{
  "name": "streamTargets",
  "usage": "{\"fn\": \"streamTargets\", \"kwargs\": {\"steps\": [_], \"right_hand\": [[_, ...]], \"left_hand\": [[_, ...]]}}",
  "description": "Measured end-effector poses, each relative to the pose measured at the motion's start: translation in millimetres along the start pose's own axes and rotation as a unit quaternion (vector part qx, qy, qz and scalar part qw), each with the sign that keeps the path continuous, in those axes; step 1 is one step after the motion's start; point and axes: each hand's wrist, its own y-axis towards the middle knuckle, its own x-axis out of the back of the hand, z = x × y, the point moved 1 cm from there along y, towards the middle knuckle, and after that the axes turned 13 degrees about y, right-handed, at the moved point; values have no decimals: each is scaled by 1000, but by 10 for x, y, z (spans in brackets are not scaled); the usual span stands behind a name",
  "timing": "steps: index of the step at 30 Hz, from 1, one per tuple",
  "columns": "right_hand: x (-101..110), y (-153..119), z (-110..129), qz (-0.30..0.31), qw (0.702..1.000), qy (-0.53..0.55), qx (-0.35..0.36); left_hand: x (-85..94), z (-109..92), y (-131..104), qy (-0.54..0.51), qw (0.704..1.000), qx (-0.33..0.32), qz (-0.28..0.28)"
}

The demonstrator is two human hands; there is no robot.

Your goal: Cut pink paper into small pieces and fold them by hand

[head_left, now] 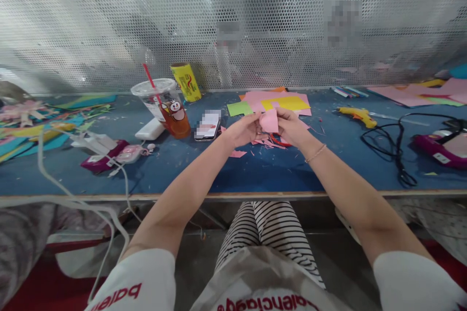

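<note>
Between my two hands, over the middle of the blue table [255, 175], is a small piece of pink paper [269, 121]. My left hand [245, 129] grips its left edge, and my right hand [290, 126] pinches its right side. Below them lie pink paper scraps [268, 142] and red-handled scissors [282, 141], partly hidden by the hands. Just behind, a stack of pink sheets [255, 100] lies flat, with a yellow strip [292, 103] and a green piece [239, 109] on it.
Left of my hands are a phone [208, 125], a plastic drink cup [164, 107], a yellow can [186, 81] and cables [126, 182]. To the right lie a yellow glue gun [357, 116], a black cord [394, 146] and colored pens [348, 92]. A perforated metal panel [270, 24] stands behind the table.
</note>
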Motion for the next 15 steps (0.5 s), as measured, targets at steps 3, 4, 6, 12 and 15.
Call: {"fn": "streamTargets", "kwargs": {"steps": [3, 4, 6, 12, 15], "right_hand": [[-15, 3, 15, -53, 994, 99, -4], [-16, 7, 10, -69, 990, 126, -11], [-12, 21, -17, -105, 978, 177, -26], [-20, 34, -76, -118, 964, 238, -5], [-45, 8, -51, -91, 967, 235, 26]], "left_hand": [[-41, -9, 1, 14, 999, -49, 10], [-55, -8, 7, 37, 997, -70, 2], [-75, 1, 23, 109, 983, -137, -64], [-157, -13, -17, 432, 764, -378, -295], [-217, -49, -73, 504, 691, -419, -305]]}}
